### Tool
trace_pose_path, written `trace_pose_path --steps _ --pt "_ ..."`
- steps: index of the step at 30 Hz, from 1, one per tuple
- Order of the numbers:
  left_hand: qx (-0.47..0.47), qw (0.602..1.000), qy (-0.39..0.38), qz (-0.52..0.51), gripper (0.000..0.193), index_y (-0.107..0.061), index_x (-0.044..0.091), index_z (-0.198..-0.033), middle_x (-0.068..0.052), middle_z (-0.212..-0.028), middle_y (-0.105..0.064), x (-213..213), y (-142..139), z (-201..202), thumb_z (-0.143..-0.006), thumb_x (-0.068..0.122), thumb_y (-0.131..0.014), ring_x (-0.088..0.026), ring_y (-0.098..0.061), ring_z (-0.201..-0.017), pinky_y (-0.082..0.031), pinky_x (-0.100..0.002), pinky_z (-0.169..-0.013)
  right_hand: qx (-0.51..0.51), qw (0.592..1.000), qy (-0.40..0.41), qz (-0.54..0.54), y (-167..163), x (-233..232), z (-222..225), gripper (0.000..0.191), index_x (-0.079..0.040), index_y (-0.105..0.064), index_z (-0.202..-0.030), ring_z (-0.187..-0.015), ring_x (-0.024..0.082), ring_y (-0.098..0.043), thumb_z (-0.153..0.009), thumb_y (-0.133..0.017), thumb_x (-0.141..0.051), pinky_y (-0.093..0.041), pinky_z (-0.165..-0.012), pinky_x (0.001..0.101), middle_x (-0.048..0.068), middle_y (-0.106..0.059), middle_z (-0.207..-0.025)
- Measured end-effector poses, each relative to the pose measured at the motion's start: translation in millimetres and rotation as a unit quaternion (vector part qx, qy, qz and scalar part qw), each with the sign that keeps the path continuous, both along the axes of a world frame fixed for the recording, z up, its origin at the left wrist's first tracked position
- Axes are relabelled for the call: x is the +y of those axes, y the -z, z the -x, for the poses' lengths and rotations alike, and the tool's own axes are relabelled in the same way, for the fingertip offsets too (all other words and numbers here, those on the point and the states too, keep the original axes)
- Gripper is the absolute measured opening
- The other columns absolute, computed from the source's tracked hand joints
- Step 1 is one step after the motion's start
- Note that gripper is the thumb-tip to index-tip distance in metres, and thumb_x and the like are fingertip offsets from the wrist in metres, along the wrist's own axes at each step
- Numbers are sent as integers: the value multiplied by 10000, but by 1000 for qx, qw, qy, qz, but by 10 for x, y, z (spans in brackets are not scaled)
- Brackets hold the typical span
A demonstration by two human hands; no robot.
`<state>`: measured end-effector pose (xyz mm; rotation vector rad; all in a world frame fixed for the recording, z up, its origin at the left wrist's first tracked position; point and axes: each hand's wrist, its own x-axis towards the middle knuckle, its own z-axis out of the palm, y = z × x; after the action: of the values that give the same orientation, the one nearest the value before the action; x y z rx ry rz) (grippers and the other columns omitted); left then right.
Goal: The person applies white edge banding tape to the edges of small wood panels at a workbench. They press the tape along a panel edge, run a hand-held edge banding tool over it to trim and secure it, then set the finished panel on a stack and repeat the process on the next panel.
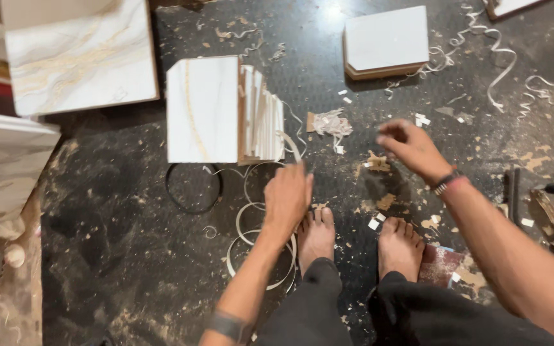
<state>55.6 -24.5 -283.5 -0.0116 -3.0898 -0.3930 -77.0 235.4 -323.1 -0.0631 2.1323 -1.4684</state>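
Taking the stack of small marble-patterned panels (226, 109) on the dark floor (110, 243) as the landmark: the person squats just below it, bare feet (354, 240) planted on the floor amid sawdust and shavings. The left hand (288, 195) sits just below the stack's lower right corner, fingers closed around a thin white edge-banding strip (292, 146) that rises to the stack's fanned edges; more of this strip lies in loose coils (251, 218) below the stack, beside a black ring (192, 188). The right hand (410, 146) hovers well to the right of the stack, blurred, fingers loosely curled; whether it pinches anything I cannot tell. The step in hand looks like handling the strip against the stacked panel edges, and the next move would seem to call for the right hand to come across to the strip. A single white panel (386, 40) lies up and right of the stack; a large marble-patterned board (78, 54) lies to its left.
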Motion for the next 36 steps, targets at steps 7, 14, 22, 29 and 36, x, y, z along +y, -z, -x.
trace_pose_path --steps 7,14,22,29,36 --pt "-159 982 -70 77 367 -681 18 -948 -153 -809 -732 2 701 554 -962 385 -663 -328 -744 -746 -591 -435 -647 223 897 -106 -367 -171 -12 1064 735 -76 -462 -1499 -1431 372 -384 -862 -770 -274 -251 -1133 632 214 -433 -1543" --pt "-132 979 -21 155 134 -692 108 -929 -115 -938 -704 -76 785 412 -904 240 -702 -279 -751 -739 -588 -407 -609 390 764 -178 -483 -82 22 1241 980 -102 -376 -1586 -1422 357 -332 -724 -822 -244 -246 -1158 601 208 -403 -1537" --pt "-164 975 -90 123 424 -632 5 -1002 -153 -828 -724 -31 754 381 -889 408 -706 -311 -752 -682 -591 -420 -560 384 792 -104 -463 -24 -12 751 561 1 -613 -1318 -1247 381 -514 -844 -779 -248 -456 -1025 511 171 -613 -1273" --pt "-154 977 -63 136 243 -644 65 -940 -133 -919 -720 -296 729 76 -844 278 -709 -306 -740 -793 -596 -423 -621 323 874 -25 -364 -39 195 501 314 -33 -653 -1189 -1004 295 -675 -931 -731 -194 -589 -800 418 175 -622 -1159" --pt "-44 994 -86 -49 140 -630 52 -947 -174 -911 -676 -402 142 -281 -948 192 -633 -373 -654 -879 -517 -487 -818 296 940 42 -165 -125 663 -243 220 -66 -709 -1159 -962 229 -721 -942 -691 -36 -594 -843 341 95 -681 -1180"
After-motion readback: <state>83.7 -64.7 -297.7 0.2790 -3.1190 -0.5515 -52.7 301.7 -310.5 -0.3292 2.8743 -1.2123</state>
